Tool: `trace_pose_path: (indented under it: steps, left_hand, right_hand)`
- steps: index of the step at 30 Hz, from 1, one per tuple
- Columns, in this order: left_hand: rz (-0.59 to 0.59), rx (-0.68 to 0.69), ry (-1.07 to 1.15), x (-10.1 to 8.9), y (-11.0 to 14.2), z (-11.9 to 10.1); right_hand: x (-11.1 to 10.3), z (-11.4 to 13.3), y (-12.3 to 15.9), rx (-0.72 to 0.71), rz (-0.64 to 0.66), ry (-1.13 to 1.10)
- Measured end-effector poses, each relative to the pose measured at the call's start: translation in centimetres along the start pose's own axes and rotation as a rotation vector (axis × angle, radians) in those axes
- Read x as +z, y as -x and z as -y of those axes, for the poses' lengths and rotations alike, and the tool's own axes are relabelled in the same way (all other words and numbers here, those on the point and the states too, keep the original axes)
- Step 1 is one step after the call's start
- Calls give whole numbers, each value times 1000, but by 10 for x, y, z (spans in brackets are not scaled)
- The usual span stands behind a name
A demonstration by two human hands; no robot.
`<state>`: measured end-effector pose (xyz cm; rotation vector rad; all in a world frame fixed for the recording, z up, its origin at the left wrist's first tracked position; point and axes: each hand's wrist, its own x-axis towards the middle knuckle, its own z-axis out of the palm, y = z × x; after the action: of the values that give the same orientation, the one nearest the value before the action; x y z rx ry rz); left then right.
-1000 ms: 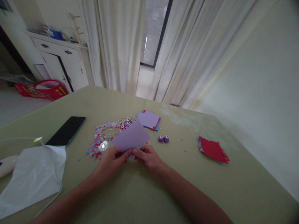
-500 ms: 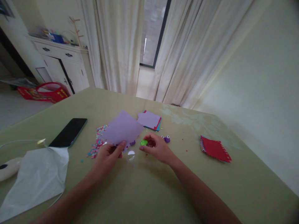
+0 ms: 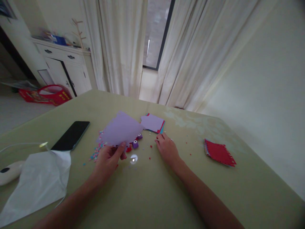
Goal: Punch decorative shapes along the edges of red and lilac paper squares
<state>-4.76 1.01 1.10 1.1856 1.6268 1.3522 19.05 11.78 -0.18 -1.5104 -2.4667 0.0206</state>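
My left hand (image 3: pixel 111 156) pinches the near edge of a lilac paper sheet (image 3: pixel 122 128) between thumb and fingers, holding it tilted above a heap of small coloured paper bits (image 3: pixel 96 152). Beside the sheet's right edge sit small purple pieces with googly eyes (image 3: pixel 135 144) and a few red bits (image 3: pixel 129 149). My right hand (image 3: pixel 167 149) rests low over the table with fingers curled downward and close together. A white eye (image 3: pixel 172 140) shows just behind it; whatever lies under the fingers is hidden. The green piece is out of sight.
A stack of lilac, red and blue paper (image 3: pixel 152 122) lies farther back. Red scalloped sheets (image 3: pixel 219 152) are at the right. On the left are a black phone (image 3: pixel 71 135), a white sheet (image 3: pixel 40 178), a cable and a white device (image 3: pixel 10 172). Red specks dot the tabletop.
My right hand has moved right, from holding a green piece near the paper to the purple eyed thing. The lilac sheet shifted slightly left, showing more purple pieces beside it.
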Motion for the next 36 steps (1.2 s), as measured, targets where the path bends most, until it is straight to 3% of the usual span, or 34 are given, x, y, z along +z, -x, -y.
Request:
trace_pose_path:
  steps: [3,9,12,18,25,30,36]
  left_hand:
    - [-40,38,21,-1,-2,0]
    - [-43,7,29,0,-3,10]
    - [-14,-35,37,1,-2,10]
    - [-15,-41,5,3,2,0]
    - [-13,-83,57,4,5,-3]
    - [-12,-137,-19,4,6,-3]
    - [73,0,-52,7,4,21]
  right_hand:
    - [0,5,1,1,-52,31]
    - [12,47,14,-399,-64,-190]
    - [20,58,20,-443,-48,-190]
    - [28,53,24,-284,-16,-323]
    - [29,74,37,47,-22,-1137]
    - [32,74,36,182,116,-1486]
    - [32,69,32,251,61,-1751]
